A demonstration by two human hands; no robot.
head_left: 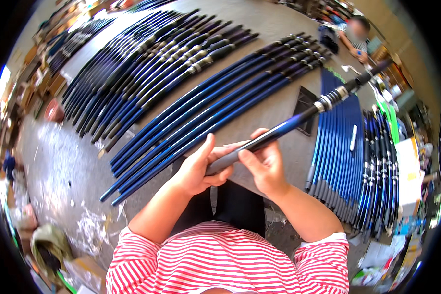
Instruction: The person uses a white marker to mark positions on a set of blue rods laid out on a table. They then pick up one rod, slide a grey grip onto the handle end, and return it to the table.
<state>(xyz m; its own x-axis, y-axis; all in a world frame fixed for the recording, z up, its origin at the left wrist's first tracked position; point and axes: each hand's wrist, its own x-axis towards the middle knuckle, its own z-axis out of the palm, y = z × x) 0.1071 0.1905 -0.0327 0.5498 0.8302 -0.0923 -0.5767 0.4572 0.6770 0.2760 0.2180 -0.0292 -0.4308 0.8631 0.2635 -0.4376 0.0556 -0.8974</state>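
Note:
A dark blue and black fishing rod [286,126] slants across in front of me, its grey end low and its far end raised to the upper right. My left hand [201,166] cradles the grey end, the thumb pointing up and the fingers curled beneath. Just above that, my right hand [264,166] grips the rod between thumb and fingers. Silver rings and a reel seat [330,99] show on its far part. Beyond my hands, several similar blue rods [196,115] lie side by side on the table.
A large fan of black-handled rods [147,68] covers the table's far left. To the right lie blue rod sections [335,152], more rods [377,166] and a white box [409,179]. Another person [355,39] sits at the far right. Plastic scraps [95,225] litter the floor.

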